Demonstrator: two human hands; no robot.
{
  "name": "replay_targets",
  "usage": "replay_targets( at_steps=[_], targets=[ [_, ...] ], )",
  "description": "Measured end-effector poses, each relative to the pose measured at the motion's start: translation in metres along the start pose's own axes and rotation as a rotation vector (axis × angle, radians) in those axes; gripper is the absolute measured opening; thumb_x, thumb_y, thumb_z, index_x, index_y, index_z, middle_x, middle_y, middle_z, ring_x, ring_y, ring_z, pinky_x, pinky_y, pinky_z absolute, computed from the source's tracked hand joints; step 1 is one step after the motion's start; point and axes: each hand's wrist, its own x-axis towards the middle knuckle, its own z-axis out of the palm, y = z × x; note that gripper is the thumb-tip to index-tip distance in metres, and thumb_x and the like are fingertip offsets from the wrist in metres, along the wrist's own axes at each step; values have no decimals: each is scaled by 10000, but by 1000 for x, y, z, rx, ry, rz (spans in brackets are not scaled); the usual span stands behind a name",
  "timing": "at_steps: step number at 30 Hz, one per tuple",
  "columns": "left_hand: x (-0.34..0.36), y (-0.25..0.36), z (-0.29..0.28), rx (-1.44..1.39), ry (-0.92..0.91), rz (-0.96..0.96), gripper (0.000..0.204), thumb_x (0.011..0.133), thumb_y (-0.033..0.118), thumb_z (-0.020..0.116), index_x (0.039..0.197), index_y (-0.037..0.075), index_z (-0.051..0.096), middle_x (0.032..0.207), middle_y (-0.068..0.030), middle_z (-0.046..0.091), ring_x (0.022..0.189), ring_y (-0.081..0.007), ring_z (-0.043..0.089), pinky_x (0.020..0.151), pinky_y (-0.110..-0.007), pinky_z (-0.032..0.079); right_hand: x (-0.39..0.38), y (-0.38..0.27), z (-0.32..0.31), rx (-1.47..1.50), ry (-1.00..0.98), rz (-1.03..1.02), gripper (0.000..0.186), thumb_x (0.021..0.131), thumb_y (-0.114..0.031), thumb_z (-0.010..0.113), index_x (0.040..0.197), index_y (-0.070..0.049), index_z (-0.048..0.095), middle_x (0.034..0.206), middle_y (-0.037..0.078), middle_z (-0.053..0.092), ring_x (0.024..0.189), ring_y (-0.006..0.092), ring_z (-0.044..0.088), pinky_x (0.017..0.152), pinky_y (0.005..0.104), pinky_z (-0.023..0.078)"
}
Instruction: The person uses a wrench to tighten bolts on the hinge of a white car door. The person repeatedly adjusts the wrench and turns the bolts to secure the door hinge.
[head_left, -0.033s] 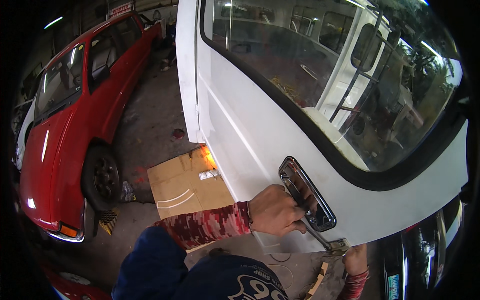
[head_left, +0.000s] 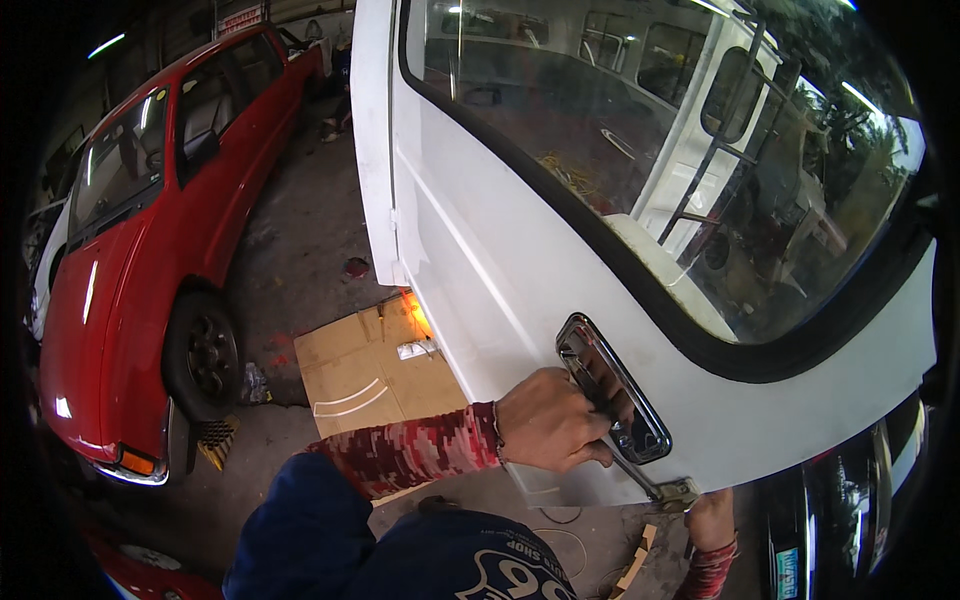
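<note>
A white vehicle door (head_left: pixel 470 270) fills the middle, with a chrome handle (head_left: pixel 638 425) set in its panel. My left hand (head_left: pixel 550 420) is closed just below the handle, around a slim metal hand tool (head_left: pixel 636 474) whose exact kind I cannot make out. The tool's far end meets a metal door latch (head_left: pixel 678 494) at the door's lower edge. My right hand (head_left: pixel 712 520) is by the latch, partly behind the door edge, with its fingers hidden.
A red pickup (head_left: pixel 130 270) stands on the left. Flat cardboard (head_left: pixel 340 360) lies on the floor, bearing a curved white strip (head_left: pixel 350 400) and a glowing orange lamp (head_left: pixel 418 315). A dark car (head_left: pixel 830 510) is close at the lower right. Black rubber seal (head_left: pixel 600 250) frames the door window.
</note>
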Motion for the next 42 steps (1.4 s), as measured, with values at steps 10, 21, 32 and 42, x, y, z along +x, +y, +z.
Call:
replay_targets(
  at_steps=[10, 21, 32, 42],
  targets=[
    [27, 4, -25, 170, -88, 180, 278, 757, 386, 718, 876, 137, 685, 623, 28, 566, 627, -150, 587, 640, -320, 415, 1, -7, 1, -304, -10, -160, 374, 904, -229, 573, 1186, 13, 617, 1192, 215, 627, 1142, 391, 569, 1000, 450, 425],
    [4, -8, -3, -215, -33, -83, 244, 768, 263, 796, 735, 60, 666, 667, -64, 637, 595, -229, 602, 576, -341, 442, 15, -53, 8, 52, 20, 80, 446, 923, -241, 647, 1246, 53, 556, 1191, 197, 649, 1115, 301, 606, 966, 381, 452],
    [-76, 43, 121, -1201, 0, -763, 163, 945, 142, 642, 861, 6, 666, 665, -32, 646, 556, -73, 578, 513, -245, 452, 0, 12, 14, -59, 5, 128, 321, 888, -93, 566, 1183, 22, 620, 1205, 148, 632, 1121, 301, 573, 996, 404, 427],
    [-83, 63, 134, -1291, 63, -568, 276, 982, 225, 609, 860, -21, 633, 646, -48, 626, 603, -106, 582, 579, -289, 466, -5, 44, 16, 118, 105, -116, 672, 893, -476, 642, 1311, 9, 438, 1128, 107, 570, 979, 211, 597, 822, 347, 507]
  ],
)
